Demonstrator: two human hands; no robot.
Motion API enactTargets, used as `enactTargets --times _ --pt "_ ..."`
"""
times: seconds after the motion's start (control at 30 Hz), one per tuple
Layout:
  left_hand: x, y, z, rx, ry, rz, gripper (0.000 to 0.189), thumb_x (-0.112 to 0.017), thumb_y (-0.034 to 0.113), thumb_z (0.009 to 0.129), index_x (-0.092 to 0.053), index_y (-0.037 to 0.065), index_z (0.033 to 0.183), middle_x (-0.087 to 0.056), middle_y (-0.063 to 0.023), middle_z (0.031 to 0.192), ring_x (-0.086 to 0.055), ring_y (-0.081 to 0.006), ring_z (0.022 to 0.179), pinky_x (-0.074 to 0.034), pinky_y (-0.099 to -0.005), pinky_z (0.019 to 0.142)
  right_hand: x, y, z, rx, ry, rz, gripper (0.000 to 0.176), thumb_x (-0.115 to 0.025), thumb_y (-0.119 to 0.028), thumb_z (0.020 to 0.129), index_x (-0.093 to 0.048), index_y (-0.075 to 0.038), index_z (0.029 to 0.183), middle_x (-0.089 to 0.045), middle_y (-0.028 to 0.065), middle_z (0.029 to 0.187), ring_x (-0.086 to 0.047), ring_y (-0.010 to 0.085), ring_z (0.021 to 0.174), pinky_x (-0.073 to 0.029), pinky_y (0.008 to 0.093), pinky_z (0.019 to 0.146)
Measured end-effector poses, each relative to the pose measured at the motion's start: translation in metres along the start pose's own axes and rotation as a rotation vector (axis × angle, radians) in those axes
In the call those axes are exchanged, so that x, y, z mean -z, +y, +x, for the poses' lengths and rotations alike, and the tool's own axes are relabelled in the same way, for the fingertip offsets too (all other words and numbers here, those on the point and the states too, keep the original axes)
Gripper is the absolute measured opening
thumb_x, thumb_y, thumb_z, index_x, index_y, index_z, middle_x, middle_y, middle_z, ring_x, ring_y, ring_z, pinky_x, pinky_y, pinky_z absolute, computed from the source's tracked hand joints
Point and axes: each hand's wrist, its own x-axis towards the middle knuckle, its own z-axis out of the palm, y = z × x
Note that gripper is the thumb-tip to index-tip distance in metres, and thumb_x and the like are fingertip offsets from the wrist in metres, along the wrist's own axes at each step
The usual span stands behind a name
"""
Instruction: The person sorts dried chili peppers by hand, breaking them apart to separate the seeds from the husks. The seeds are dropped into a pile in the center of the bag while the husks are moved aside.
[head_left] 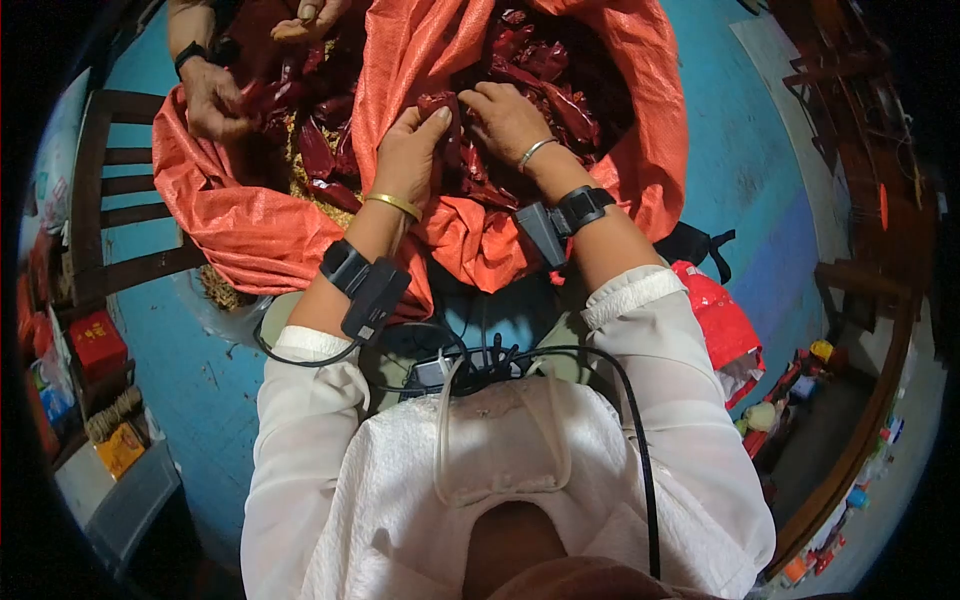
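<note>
My left hand (408,155) is closed on a dried red chili pepper (453,140), with the thumb and fingers pinching its upper end. Close beside it on the right, my right hand (508,122) has bent fingers near the same pepper. What those fingertips grip is hidden. Both hands are over the mouth of an orange woven sack (655,75), which holds more dark red dried chilies (572,115). On the left, an orange sack (235,235) holds further chilies (318,150) and loose yellowish seeds (335,212).
Another person's hand (215,100) reaches into the left sack, and their other hand (310,20) is above it. A wooden chair (95,200) stands at left on the blue floor (190,380). A red plastic bag (715,325) lies at right. Cables (625,385) run across my lap.
</note>
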Motion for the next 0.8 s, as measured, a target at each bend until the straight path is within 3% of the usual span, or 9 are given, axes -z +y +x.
enactTargets --times 0.07,0.17,0.3,0.4,0.47,0.57,0.67,0.73,0.8 --pt "-0.001 0.003 -0.002 -0.02 0.006 0.007 0.014 -0.054 0.013 0.083 -0.051 0.003 0.091 -0.055 -0.0015 0.076 -0.051 -0.0081 0.061 -0.043 -0.0206 0.052 -0.004 -0.006 0.003 -0.009 -0.122 0.014 0.033 -0.056 -0.015 0.073 -0.049 -0.015 0.105 -0.05 0.0085 0.098 -0.048 0.0291 0.094 -0.043 0.0385 0.077" --pt "-0.004 0.008 -0.005 0.003 0.018 -0.035 0.013 -0.054 0.014 0.083 -0.051 0.004 0.091 -0.055 -0.0019 0.075 -0.05 -0.0082 0.058 -0.042 -0.0211 0.05 -0.006 -0.01 0.002 -0.118 -0.383 -0.086 0.035 -0.06 -0.023 0.072 -0.051 -0.017 0.105 -0.048 0.008 0.101 -0.043 0.0283 0.102 -0.039 0.0404 0.082" --pt "-0.001 0.005 -0.003 0.016 0.003 -0.055 0.012 -0.054 0.014 0.083 -0.051 0.004 0.09 -0.055 -0.002 0.075 -0.051 -0.0085 0.059 -0.042 -0.0208 0.051 -0.002 -0.001 -0.003 -0.224 -0.45 -0.26 0.029 -0.06 -0.03 0.072 -0.058 -0.016 0.098 -0.049 0.0078 0.104 -0.046 0.0265 0.099 -0.041 0.0387 0.08" --pt "0.0 0.005 -0.003 0.027 -0.005 -0.065 0.011 -0.053 0.014 0.083 -0.051 0.005 0.09 -0.055 -0.0019 0.075 -0.051 -0.0082 0.06 -0.042 -0.0205 0.052 0.007 0.0 -0.002 -0.261 -0.513 -0.337 0.026 -0.057 -0.026 0.075 -0.06 -0.015 0.098 -0.051 0.005 0.106 -0.046 0.0237 0.102 -0.039 0.0369 0.082" --pt "0.0 0.005 -0.003 0.028 0.001 -0.052 0.011 -0.053 0.013 0.083 -0.051 0.005 0.09 -0.056 -0.0017 0.076 -0.051 -0.0079 0.061 -0.042 -0.02 0.052 0.005 0.013 -0.005 -0.298 -0.468 -0.395 0.022 -0.045 -0.017 0.08 -0.063 -0.014 0.093 -0.055 0.0049 0.101 -0.049 0.0221 0.1 -0.039 0.0363 0.082" --pt "-0.003 0.005 -0.004 0.023 0.026 -0.088 0.011 -0.054 0.013 0.083 -0.052 0.005 0.091 -0.056 -0.0012 0.076 -0.051 -0.0078 0.061 -0.041 -0.02 0.051 0.01 0.022 -0.008 -0.323 -0.482 -0.469 0.021 -0.048 -0.02 0.079 -0.063 -0.014 0.092 -0.057 0.0058 0.097 -0.05 0.0222 0.098 -0.041 0.037 0.08" --pt "-0.003 0.005 -0.005 0.017 0.034 -0.045 0.011 -0.055 0.012 0.082 -0.053 0.005 0.09 -0.056 -0.0011 0.076 -0.051 -0.0079 0.06 -0.042 -0.0198 0.052 0.016 0.019 -0.005 -0.372 -0.473 -0.3 0.021 -0.053 -0.024 0.077 -0.063 -0.013 0.092 -0.057 0.0069 0.095 -0.051 0.0238 0.096 -0.042 0.0379 0.078" --pt "-0.002 0.005 -0.005 0.017 0.017 -0.054 0.011 -0.055 0.012 0.082 -0.053 0.005 0.09 -0.056 -0.0011 0.075 -0.051 -0.0079 0.06 -0.042 -0.0198 0.053 0.011 0.018 -0.004 -0.309 -0.227 -0.154 0.024 -0.058 -0.023 0.074 -0.06 -0.011 0.095 -0.057 0.0092 0.092 -0.052 0.0276 0.09 -0.042 0.0381 0.079" --pt "-0.001 0.004 -0.006 0.02 0.002 -0.06 0.011 -0.055 0.012 0.082 -0.053 0.004 0.09 -0.056 -0.0011 0.075 -0.051 -0.0079 0.06 -0.043 -0.0198 0.053 0.002 0.013 0.001 -0.322 -0.238 -0.176 0.03 -0.059 -0.022 0.073 -0.056 -0.012 0.101 -0.057 0.0087 0.092 -0.052 0.0279 0.09 -0.042 0.0394 0.078"
